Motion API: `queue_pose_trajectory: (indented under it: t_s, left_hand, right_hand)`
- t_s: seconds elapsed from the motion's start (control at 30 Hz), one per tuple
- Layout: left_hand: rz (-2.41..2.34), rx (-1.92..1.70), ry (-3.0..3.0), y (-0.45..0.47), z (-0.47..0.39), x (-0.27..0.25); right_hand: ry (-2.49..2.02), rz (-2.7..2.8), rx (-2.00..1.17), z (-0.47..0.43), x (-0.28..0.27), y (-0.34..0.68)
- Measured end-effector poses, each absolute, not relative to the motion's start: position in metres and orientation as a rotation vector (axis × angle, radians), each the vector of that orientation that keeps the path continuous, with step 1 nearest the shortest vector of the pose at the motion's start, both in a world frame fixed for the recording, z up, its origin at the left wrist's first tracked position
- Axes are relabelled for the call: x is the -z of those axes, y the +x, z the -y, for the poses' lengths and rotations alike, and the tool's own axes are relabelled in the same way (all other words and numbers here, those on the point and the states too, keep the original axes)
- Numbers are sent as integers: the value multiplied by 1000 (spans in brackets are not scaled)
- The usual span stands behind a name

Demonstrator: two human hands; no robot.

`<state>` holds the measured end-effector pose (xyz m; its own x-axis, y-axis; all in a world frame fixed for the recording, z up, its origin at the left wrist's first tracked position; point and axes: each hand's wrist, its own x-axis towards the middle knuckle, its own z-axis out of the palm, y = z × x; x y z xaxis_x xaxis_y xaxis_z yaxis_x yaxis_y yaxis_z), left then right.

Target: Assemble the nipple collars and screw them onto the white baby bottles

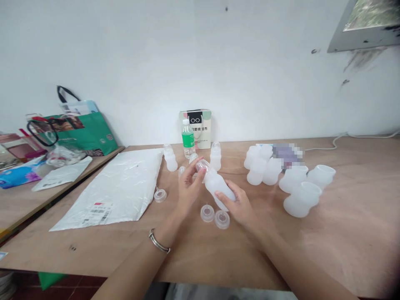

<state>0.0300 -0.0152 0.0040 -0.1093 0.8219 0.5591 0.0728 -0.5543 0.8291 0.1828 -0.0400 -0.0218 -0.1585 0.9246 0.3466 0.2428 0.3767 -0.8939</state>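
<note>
A frosted white baby bottle [218,188] is tilted over the table, its top leaning up and to the left. My right hand [240,204] is wrapped around its body. At the bottle's top, my left hand [190,185] has its fingers and thumb closed on the clear cap [203,165]. Below the bottle lie two clear collar pieces [207,213], [222,219], and a third collar piece [160,195] lies beside the white mailer. Capped bottles [170,158], [215,156] stand farther back, with another partly hidden behind my left hand.
Several uncapped frosted bottles [301,200] are grouped on the right. A green-labelled water bottle [188,139] stands before a paper bag [204,125] at the wall. On the left lies a white plastic mailer [115,183]; a green bag [84,133] sits on the adjoining table.
</note>
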Motion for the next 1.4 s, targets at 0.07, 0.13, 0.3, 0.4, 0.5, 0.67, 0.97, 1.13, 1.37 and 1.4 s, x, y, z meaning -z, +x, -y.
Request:
queue_pose_trajectory:
  t_s: [0.07, 0.13, 0.3, 0.4, 0.5, 0.67, 0.97, 1.13, 1.37, 1.4]
  left_hand:
    - [-1009, -1725, 1599, 31, 15, -3]
    - [-972, -1727, 1626, 31, 15, -5]
    - [-766, -1495, 1792, 30, 15, -17]
    - [-800, -1395, 1869, 20, 17, -28]
    - [-989, -1561, 1954, -7, 17, -42]
    - [-1675, -1652, 2104, -72, 1, -48]
    - [-2030, -1347, 2114, -106, -38, 0]
    - [-1940, -1463, 2039, -106, -43, 9]
    - [-1830, -1866, 2320, -84, -22, 5]
    - [-1739, -1889, 2389, -78, -16, 3]
  right_hand:
    - [-1060, 1650, -851, 41, 22, 183]
    - [-1062, 1648, -843, 42, 22, 183]
    - [-1056, 1581, -846, 40, 23, 184]
    - [-994, 1549, -920, 38, 25, 183]
    - [-870, 1496, -939, 35, 28, 183]
    - [-868, 1365, -784, 32, 29, 186]
    - [-903, 1378, -738, 30, 29, 186]
    - [-877, 1343, -574, 36, 16, 194]
    - [-912, 954, 153, 57, 16, 275]
    - [-980, 945, 225, 61, 23, 289]
